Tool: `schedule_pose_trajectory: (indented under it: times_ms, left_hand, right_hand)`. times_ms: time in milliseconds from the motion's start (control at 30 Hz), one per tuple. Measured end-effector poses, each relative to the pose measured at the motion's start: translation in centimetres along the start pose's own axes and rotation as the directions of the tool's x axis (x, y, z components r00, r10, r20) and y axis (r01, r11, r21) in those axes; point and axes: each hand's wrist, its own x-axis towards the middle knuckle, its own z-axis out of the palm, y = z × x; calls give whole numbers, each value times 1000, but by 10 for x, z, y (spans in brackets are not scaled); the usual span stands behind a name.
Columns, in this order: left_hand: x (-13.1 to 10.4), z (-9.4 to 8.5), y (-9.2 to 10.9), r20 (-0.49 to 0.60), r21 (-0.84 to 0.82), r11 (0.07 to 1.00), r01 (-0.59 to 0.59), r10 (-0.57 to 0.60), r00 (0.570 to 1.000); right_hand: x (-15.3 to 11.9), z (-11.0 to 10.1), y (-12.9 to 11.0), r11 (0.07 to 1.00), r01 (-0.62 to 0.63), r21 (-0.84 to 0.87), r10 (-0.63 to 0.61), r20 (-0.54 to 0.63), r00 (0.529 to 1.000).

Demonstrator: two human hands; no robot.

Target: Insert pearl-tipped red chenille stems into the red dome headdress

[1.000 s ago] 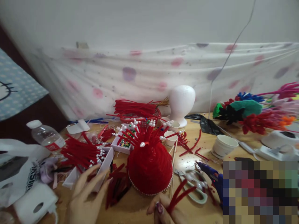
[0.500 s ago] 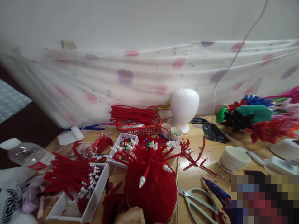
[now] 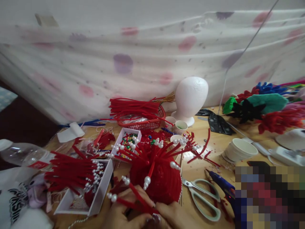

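Observation:
Low in the head view, my left hand (image 3: 121,214) is closed around red pipe cleaners (image 3: 139,195) tipped with white pearl beads. My right hand (image 3: 173,214) meets it from the right, fingers closed at the inner ends of those stems; the exact fingertip contact is partly hidden. Just beyond both hands sits a red fuzzy dome-shaped headpiece (image 3: 164,181), with pearl-tipped red stems fanning out from its top and a pearl string along its edge. Green-handled scissors (image 3: 206,197) lie right of it, beside a dark blue glue gun (image 3: 221,184).
On the left, a white box (image 3: 101,187) holds more pearl-tipped red stems, near a plastic bottle (image 3: 26,156). Behind are a bead tray (image 3: 119,143), a red basket (image 3: 140,122) and a white foam head (image 3: 190,98). Paper cups (image 3: 240,151) and colourful fuzzy flowers (image 3: 274,124) stand right.
Both hands have come up into view in front of the headpiece, with pearl-tipped red pipe cleaners between them. The camera view has tilted down slightly.

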Motion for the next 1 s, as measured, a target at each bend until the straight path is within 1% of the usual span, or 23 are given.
schedule_pose_trajectory:
  times_ms: [67, 100, 133, 200, 267, 367, 467, 567, 633, 700, 733, 800, 867, 900, 933, 967, 1000]
  left_hand:
    - [0, 3, 3, 6, 9, 998, -69, 69, 998]
    - [-2, 6, 3, -33, 21, 997, -81, 81, 996]
    - [-4, 9, 2, -98, 40, 997, -71, 74, 992]
    - [-9, 15, 0, -236, 71, 997, -22, 39, 971]
    - [-13, 21, -2, -304, 58, 998, 28, -10, 953]
    - [-14, 33, 2, -297, -56, 995, 81, -94, 950]
    - [-11, 46, 12, -279, -241, 967, 83, -151, 948]
    - [-10, 51, 22, -210, -389, 919, 56, -148, 966]
    - [-9, 46, 25, -167, -413, 911, 15, -92, 982]
    - [-5, 36, 26, -166, -352, 932, -82, 25, 986]
    - [-2, 31, 27, -187, -282, 950, -135, 84, 979]
    - [5, 23, 27, -288, -88, 981, -172, 141, 947]
    - [13, 19, 29, -428, 108, 983, -147, 180, 886]
    - [17, 20, 30, -479, 203, 969, -144, 226, 848]
    - [21, 21, 33, -500, 299, 941, -155, 293, 815]
    - [24, 22, 36, -494, 395, 901, -181, 374, 785]
    - [26, 24, 40, -463, 480, 851, -212, 451, 763]
  right_hand:
    - [-3, -6, -7, 1000, -2, 25, 1, 51, 999]
    - [-4, -9, -11, 999, -9, 35, 6, 76, 997]
    - [-6, -11, -14, 999, -13, 41, 9, 91, 996]
    - [-10, -12, -19, 999, -9, 36, 6, 82, 997]
    - [-13, -9, -20, 1000, 23, 8, -24, 67, 997]
    - [-18, -3, -17, 995, 59, -86, -58, 18, 998]
    - [-24, -1, -13, 990, 51, -134, -62, -75, 995]
    - [-31, -5, -7, 994, 57, -93, -66, -98, 993]
    - [-35, -8, -2, 994, 86, -66, -95, -148, 984]
    - [-38, -10, 5, 990, 135, -27, -138, -275, 952]
    - [-39, -11, 8, 988, 157, 0, -147, -357, 923]
    - [-41, -10, 12, 978, 196, 70, -135, -504, 853]
    - [-43, -8, 12, 968, 203, 149, -73, -606, 792]
    - [-44, -7, 11, 962, 196, 189, -33, -636, 771]
    - [-45, -5, 10, 956, 187, 225, 6, -654, 757]
    - [-46, -4, 8, 951, 174, 255, 41, -664, 747]
    - [-47, -3, 7, 948, 160, 274, 70, -673, 737]
